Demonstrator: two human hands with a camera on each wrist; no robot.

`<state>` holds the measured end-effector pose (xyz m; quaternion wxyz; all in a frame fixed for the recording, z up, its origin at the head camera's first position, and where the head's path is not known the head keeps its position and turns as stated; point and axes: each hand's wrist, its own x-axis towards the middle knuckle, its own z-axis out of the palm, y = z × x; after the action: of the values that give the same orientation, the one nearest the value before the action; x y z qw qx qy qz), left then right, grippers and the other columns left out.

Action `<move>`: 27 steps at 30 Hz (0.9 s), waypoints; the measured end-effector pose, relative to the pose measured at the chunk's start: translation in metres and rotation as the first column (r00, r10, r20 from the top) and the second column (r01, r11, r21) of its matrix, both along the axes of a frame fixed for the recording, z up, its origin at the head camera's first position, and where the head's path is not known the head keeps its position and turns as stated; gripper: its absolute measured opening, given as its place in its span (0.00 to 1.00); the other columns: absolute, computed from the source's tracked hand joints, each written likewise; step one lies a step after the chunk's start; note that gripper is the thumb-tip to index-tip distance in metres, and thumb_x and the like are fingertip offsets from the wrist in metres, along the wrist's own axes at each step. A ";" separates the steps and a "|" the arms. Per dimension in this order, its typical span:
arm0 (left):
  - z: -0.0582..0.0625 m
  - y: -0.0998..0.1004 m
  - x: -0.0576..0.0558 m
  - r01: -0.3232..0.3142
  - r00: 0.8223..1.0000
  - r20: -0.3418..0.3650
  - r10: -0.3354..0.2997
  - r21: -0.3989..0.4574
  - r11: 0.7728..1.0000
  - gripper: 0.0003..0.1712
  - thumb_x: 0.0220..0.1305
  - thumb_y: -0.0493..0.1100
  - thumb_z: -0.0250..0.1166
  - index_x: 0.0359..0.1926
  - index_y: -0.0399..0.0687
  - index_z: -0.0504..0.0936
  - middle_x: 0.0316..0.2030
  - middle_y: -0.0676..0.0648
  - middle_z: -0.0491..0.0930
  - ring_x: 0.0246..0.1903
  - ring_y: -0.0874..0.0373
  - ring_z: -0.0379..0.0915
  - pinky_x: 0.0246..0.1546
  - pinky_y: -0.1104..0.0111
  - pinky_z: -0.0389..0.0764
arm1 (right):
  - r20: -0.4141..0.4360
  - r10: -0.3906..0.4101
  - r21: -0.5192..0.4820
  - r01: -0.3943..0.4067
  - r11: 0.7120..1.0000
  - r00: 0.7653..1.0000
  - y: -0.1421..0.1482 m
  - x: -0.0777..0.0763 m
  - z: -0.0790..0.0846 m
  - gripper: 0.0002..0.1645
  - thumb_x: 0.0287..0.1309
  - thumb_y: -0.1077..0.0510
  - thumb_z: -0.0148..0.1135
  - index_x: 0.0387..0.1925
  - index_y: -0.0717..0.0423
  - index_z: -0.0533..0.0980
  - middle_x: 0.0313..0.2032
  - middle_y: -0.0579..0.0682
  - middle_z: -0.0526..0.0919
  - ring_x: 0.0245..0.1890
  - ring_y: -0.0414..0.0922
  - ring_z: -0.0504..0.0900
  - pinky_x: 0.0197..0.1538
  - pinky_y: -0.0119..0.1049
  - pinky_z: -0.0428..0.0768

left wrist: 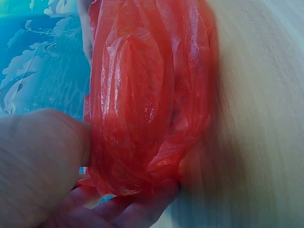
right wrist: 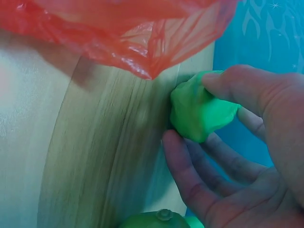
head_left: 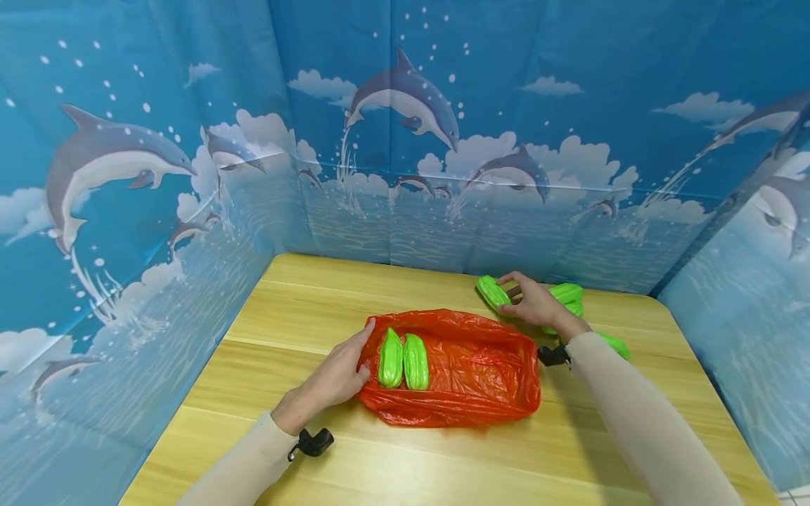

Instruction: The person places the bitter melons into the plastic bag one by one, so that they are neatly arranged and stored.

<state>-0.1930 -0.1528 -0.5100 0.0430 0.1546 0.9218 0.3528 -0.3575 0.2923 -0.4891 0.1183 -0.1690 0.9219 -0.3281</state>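
A blue backdrop point(head_left: 392, 225) printed with leaping dolphins, clouds and rippled water surrounds the scene, rising behind the red plastic bag and at both its sides. The wood-grained bench point(head_left: 253, 372) spreads beneath and around the bag. The red plastic bag point(head_left: 474, 369) itself lies with its mouth opened wide into a rough oblong, its thin walls crinkled and shiny. Two pale sleeves reach in, the left sleeve point(head_left: 243, 460) from the bag's near left and the right sleeve point(head_left: 639, 414) from its near right. The left hand point(head_left: 335, 369) is at the bag's left end, its thumb and fingers clamped on the plastic wall there. The right hand point(head_left: 534, 302) is beyond the bag's far right corner, its thumb and fingers clamped on a ridged green gourd point(head_left: 492, 292); whether that gourd touches the bench, I cannot tell. Two more green gourds point(head_left: 391, 358) lie side by side inside the bag, near its left end. Further gourds point(head_left: 566, 294) are bunched beyond its far right corner, partly behind the right hand, and another gourd point(head_left: 615, 345) lies right of the bag, partly covered by the right sleeve. A small black wrist mount point(head_left: 314, 443) sits below the bag's left end
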 end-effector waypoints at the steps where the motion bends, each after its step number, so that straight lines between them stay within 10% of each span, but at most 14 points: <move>1: 0.000 0.000 0.000 0.000 1.000 0.001 0.000 0.002 1.000 0.52 0.77 0.25 0.65 0.95 0.38 0.53 0.92 0.36 0.60 0.90 0.39 0.63 0.89 0.45 0.70 | -0.005 -0.001 0.005 0.001 1.000 1.000 0.000 0.000 0.000 0.39 0.82 0.56 0.73 0.84 0.60 0.68 0.79 0.75 0.74 0.77 0.74 0.80 0.69 0.70 0.89; 27: 0.001 -0.002 0.000 0.017 1.000 -0.004 -0.016 0.004 1.000 0.53 0.76 0.25 0.65 0.95 0.38 0.52 0.93 0.36 0.59 0.90 0.38 0.62 0.89 0.44 0.70 | -0.096 -0.072 0.034 0.076 0.997 0.993 0.006 0.019 0.000 0.35 0.82 0.51 0.72 0.79 0.64 0.77 0.73 0.74 0.83 0.72 0.72 0.85 0.73 0.72 0.85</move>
<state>-0.1928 -0.1548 -0.5085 0.0439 0.1630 0.9198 0.3542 -0.3382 0.2984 -0.4892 0.0652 -0.1477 0.9381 -0.3063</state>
